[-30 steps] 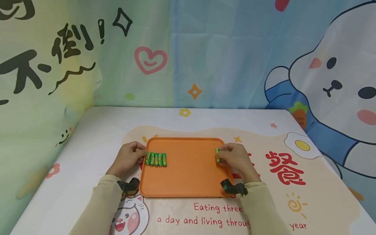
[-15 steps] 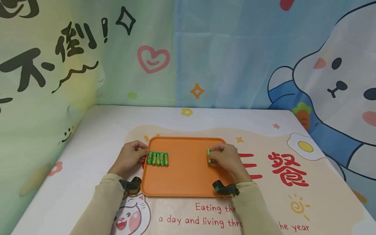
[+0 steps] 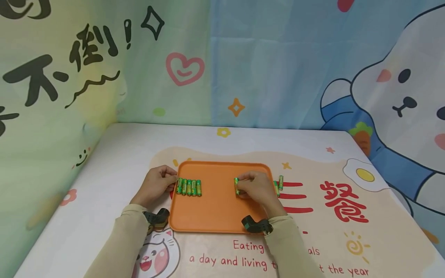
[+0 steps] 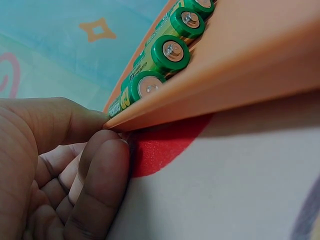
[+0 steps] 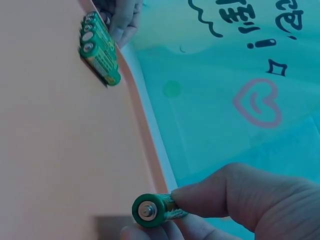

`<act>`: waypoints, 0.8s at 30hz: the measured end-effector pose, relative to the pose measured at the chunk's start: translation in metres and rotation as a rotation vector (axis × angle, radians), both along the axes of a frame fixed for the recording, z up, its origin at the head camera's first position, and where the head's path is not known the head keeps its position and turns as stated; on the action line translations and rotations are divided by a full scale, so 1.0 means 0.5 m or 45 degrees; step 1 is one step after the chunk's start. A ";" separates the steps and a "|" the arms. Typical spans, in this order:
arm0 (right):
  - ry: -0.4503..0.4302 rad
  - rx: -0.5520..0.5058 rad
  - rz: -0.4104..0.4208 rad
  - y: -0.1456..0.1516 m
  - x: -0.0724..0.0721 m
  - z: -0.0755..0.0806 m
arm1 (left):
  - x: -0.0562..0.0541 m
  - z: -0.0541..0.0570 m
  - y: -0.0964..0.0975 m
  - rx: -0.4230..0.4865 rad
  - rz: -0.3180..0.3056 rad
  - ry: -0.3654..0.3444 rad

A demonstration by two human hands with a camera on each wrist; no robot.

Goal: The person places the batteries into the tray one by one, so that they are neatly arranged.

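Meanwhile "Eating" (image 3: 245,245) shows on the table mat; the right hand (image 3: 255,189), fingers pinching a green battery (image 3: 236,186), has moved leftward over the orange tray (image 3: 219,212).

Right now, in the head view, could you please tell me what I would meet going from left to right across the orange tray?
Left hand → row of five green batteries → single green battery pinched by the right hand → two green batteries beyond the orange plastic tray's right edge.
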State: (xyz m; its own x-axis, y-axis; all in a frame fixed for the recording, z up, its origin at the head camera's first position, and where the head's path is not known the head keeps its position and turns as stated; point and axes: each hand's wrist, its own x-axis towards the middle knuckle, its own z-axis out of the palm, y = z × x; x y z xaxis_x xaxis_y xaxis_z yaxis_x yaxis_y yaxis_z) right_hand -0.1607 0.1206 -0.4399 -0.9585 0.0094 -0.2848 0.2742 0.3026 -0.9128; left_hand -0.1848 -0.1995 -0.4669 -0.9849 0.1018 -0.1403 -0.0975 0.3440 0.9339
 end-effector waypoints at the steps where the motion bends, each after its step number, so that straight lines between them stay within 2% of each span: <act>1: -0.009 -0.004 -0.007 -0.004 0.000 0.000 | 0.000 0.000 0.000 0.005 -0.003 0.002; 7: -0.016 -0.028 -0.011 -0.029 -0.003 0.000 | 0.001 0.004 -0.002 0.011 -0.006 0.006; 24: 0.038 -0.049 0.087 -0.098 -0.003 -0.004 | 0.000 0.002 -0.001 -0.013 0.013 -0.012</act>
